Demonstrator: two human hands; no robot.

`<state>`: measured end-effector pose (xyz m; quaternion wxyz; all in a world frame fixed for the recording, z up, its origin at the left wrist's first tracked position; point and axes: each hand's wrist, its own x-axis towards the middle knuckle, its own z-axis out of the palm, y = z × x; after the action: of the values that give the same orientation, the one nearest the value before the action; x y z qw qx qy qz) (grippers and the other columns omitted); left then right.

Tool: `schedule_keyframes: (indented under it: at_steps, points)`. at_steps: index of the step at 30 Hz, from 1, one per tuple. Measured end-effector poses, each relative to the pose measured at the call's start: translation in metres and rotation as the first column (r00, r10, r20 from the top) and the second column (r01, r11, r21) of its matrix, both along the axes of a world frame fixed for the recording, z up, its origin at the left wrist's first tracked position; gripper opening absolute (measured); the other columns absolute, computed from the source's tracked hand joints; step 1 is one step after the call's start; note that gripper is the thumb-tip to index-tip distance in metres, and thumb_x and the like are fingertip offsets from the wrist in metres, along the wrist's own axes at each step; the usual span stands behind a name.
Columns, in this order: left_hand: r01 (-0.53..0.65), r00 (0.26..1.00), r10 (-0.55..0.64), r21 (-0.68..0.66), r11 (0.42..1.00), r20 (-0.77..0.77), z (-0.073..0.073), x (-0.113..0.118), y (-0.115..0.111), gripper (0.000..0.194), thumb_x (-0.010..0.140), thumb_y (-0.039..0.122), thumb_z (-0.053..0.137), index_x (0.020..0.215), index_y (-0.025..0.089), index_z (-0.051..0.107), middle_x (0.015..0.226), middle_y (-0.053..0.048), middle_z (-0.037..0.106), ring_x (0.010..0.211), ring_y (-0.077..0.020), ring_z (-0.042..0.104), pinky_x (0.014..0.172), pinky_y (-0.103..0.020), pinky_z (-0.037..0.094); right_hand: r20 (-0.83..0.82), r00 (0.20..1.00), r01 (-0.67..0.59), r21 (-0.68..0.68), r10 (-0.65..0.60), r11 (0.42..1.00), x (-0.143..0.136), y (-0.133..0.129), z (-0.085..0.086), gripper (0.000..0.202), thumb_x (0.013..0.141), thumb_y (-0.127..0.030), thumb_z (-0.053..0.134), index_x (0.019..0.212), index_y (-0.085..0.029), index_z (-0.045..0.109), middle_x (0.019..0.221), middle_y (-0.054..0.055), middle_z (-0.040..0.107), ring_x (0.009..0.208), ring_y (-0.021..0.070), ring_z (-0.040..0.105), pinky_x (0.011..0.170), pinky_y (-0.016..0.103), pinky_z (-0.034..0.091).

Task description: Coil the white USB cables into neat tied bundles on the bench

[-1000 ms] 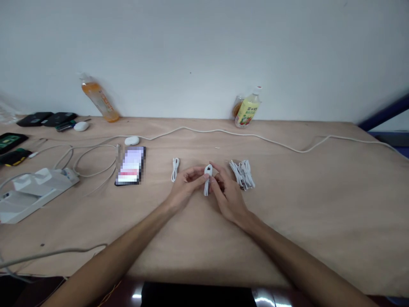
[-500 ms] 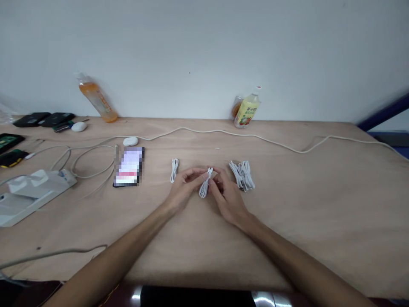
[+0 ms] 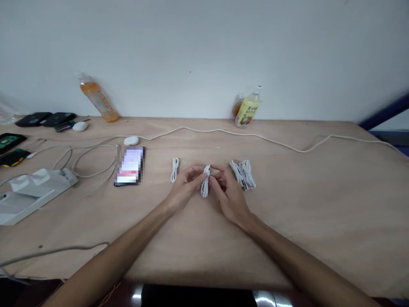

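Note:
A folded bundle of white cable (image 3: 205, 186) is held upright between my two hands over the middle of the table. My left hand (image 3: 186, 186) grips it from the left, with the thumb on its upper part. On the other side, my right hand (image 3: 228, 192) pinches the same bundle with thumb and fingers. A second white cable bundle (image 3: 174, 170) lies on the table just beyond my left hand. Several more white bundles (image 3: 243, 175) lie together to the right, beside my right hand.
A phone (image 3: 130, 165), a white earbud case (image 3: 131, 140) and a white power strip (image 3: 38, 194) are on the left. An orange bottle (image 3: 99, 100) and a yellow bottle (image 3: 248, 111) lean against the wall. A long white cable (image 3: 217, 130) crosses the table's back.
The held bundle has turned slightly and now stands straighter, and the fingers of both hands have shifted a little around it. Both forearms are nearly where they were.

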<state>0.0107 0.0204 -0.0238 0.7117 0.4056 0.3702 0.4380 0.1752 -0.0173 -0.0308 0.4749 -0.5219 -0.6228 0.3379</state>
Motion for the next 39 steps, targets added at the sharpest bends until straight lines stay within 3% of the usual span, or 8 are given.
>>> schedule_keyframes:
  at_steps: [5, 9, 14, 24, 30, 39]
  points:
    - [-0.066, 0.997, 0.067, -0.027, 0.997, 0.026, 0.0012, 0.0021, -0.0004, 0.045, 0.070, 0.043, 0.100, 0.093, 0.018, 0.072, 0.088, -0.001, 0.077, 0.079, -0.0148, 0.071, 0.075, -0.027, 0.055, -0.009, 0.999, 0.031, 0.028, -0.031, 0.999, -0.0037, -0.0020, 0.0032, 0.012, 0.099, -0.034, 0.064, 0.102, -0.024, 0.059, 0.083, 0.001, 0.070, 0.067, 0.0189, 0.067, 0.061, 0.032, 0.055]
    - [-0.090, 0.996, 0.090, -0.024, 0.996, 0.025, 0.0021, 0.0024, 0.0003, 0.049, 0.066, 0.044, 0.102, 0.092, 0.018, 0.070, 0.084, 0.000, 0.077, 0.073, -0.0142, 0.071, 0.069, -0.026, 0.054, 0.090, 0.996, 0.017, 0.106, -0.027, 0.994, -0.0036, -0.0023, 0.0021, 0.009, 0.099, -0.030, 0.063, 0.106, -0.023, 0.064, 0.086, 0.002, 0.072, 0.065, 0.0179, 0.063, 0.061, 0.031, 0.053]
    - [-0.117, 0.993, 0.118, -0.026, 0.993, 0.012, 0.0026, 0.0013, 0.0008, 0.057, 0.065, 0.044, 0.103, 0.106, 0.017, 0.074, 0.094, -0.006, 0.083, 0.078, -0.0192, 0.075, 0.071, -0.029, 0.056, 0.118, 0.993, -0.010, 0.117, -0.004, 0.993, -0.0008, -0.0005, 0.0004, 0.010, 0.101, -0.028, 0.061, 0.108, -0.023, 0.067, 0.094, 0.004, 0.075, 0.067, 0.0175, 0.063, 0.064, 0.031, 0.053]
    - [-0.097, 0.995, 0.095, 0.037, 0.995, 0.040, 0.0021, 0.0024, -0.0011, 0.051, 0.071, 0.045, 0.099, 0.109, 0.019, 0.078, 0.109, -0.009, 0.085, 0.096, -0.0235, 0.079, 0.081, -0.031, 0.059, -0.077, 0.997, -0.021, -0.023, 0.019, 1.000, 0.0001, 0.0015, -0.0020, 0.013, 0.098, -0.037, 0.067, 0.100, -0.024, 0.069, 0.086, 0.002, 0.072, 0.072, 0.0189, 0.064, 0.064, 0.032, 0.050]
    - [-0.104, 0.995, 0.103, 0.079, 0.992, 0.013, 0.0036, 0.0010, -0.0006, 0.049, 0.070, 0.042, 0.101, 0.105, 0.019, 0.077, 0.103, -0.007, 0.085, 0.088, -0.0181, 0.077, 0.077, -0.027, 0.058, -0.168, 0.985, -0.042, -0.052, 0.033, 0.998, -0.0017, 0.0014, -0.0017, 0.018, 0.096, -0.042, 0.069, 0.097, -0.024, 0.066, 0.080, -0.001, 0.068, 0.066, 0.0166, 0.062, 0.057, 0.028, 0.045]
    - [-0.114, 0.993, 0.115, 0.085, 0.990, -0.015, 0.0080, 0.0017, -0.0012, 0.051, 0.065, 0.044, 0.103, 0.098, 0.018, 0.075, 0.091, -0.005, 0.084, 0.079, -0.0187, 0.078, 0.071, -0.027, 0.061, 0.133, 0.991, -0.005, 0.250, -0.029, 0.968, 0.0013, 0.0000, -0.0020, 0.006, 0.101, -0.023, 0.064, 0.096, -0.024, 0.067, 0.079, -0.002, 0.066, 0.058, 0.0137, 0.054, 0.053, 0.027, 0.043]
